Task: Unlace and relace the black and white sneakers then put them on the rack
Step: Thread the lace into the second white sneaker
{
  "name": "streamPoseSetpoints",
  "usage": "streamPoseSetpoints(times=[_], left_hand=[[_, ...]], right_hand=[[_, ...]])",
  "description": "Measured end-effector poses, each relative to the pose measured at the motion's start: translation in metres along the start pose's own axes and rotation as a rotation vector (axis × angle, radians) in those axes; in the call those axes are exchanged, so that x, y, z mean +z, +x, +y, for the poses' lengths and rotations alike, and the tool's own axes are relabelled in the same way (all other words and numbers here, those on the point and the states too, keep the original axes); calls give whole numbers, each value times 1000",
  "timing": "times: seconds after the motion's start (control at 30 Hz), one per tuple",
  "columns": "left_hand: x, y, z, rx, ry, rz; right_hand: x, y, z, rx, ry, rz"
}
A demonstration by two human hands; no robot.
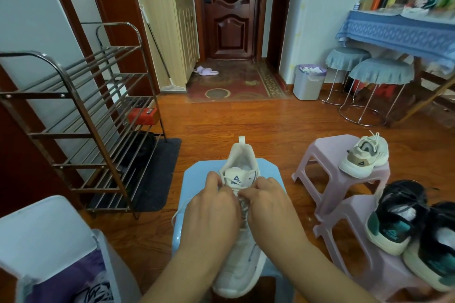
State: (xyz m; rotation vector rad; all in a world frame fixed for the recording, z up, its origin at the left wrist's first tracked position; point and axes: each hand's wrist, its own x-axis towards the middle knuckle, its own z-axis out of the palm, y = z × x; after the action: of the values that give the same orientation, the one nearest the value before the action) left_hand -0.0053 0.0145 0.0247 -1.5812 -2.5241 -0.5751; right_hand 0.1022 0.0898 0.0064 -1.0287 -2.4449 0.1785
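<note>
A white sneaker (240, 263) lies on a light blue stool (187, 206) in front of me, heel away from me. My left hand (211, 206) and my right hand (266, 202) sit over its tongue, fingers curled and pinching the white lace near the upper eyelets. A loop of lace hangs off the stool's left side. Its white mate (364, 155) stands on a pink stool (325, 155) to the right. Two black sneakers (398, 219) with teal heels rest on a nearer pink stool at far right. The metal shoe rack (81, 115) stands at left.
A dark mat (157, 174) lies under the rack, with a red box (142, 115) on a shelf. A grey bin (49, 248) holding a bag is at lower left. A waste bin (309, 81), two covered stools and a blue-clothed table stand at the right.
</note>
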Motion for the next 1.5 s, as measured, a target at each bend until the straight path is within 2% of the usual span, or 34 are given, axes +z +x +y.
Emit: streamPoseSetpoints(times=[0.27, 0.47, 0.6, 0.7, 0.73, 0.8, 0.83, 0.87, 0.93, 0.97, 1.0, 1.07, 1.1, 1.13, 1.2, 1.23, 1.27, 1.3, 1.47, 1.5], left_hand=[[-6, 17, 2, -73, -16, -138], [3, 27, -1, -254, -463, -116], [8, 20, 1, -257, -511, -57], [-3, 16, -4, -232, -641, 143], [-15, 19, -10, -289, -803, 237], [-51, 27, -34, -490, -1338, 467], [-67, 32, -54, -561, -1614, 615], [-80, 34, -78, -608, -1788, 786], [-83, 34, -119, -703, -1902, 1029], [-78, 33, -132, -750, -1894, 1060], [-71, 31, -133, -799, -1903, 997], [-61, 26, -116, -750, -1779, 627], [-59, 25, -101, -679, -1572, 414], [-54, 25, -87, -556, -1244, 220], [-36, 19, -64, -232, -572, -88], [-27, 15, -55, -127, -345, -205], [-20, 11, -49, -70, -226, -281], [-16, 10, -47, -63, -206, -311], [-14, 15, -56, -30, -278, -277], [-18, 18, -61, -72, -333, -260]], right_hand=[[-6, 12, -6, 76, 51, -96], [-4, 15, -3, 84, 33, -95], [1, 13, 1, 44, 36, -84], [0, 12, 6, 42, 64, -114], [-1, 12, 8, 42, 78, -119], [-2, 11, 10, 38, 103, -137], [-3, 10, 11, 32, 112, -145], [-4, 10, 11, 25, 120, -158], [-8, 10, 13, 19, 145, -171], [-10, 10, 14, 24, 157, -172], [-12, 10, 15, 27, 166, -177], [-15, 10, 14, 33, 191, -198], [-16, 10, 13, 41, 209, -209], [-17, 9, 12, 45, 223, -217], [-17, 7, 10, 40, 235, -218], [-17, 6, 9, 34, 241, -214], [-17, 6, 10, 32, 245, -212], [-18, 5, 10, 33, 251, -210], [-15, 3, 14, 57, 265, -229], [-14, 2, 15, 60, 253, -239]])
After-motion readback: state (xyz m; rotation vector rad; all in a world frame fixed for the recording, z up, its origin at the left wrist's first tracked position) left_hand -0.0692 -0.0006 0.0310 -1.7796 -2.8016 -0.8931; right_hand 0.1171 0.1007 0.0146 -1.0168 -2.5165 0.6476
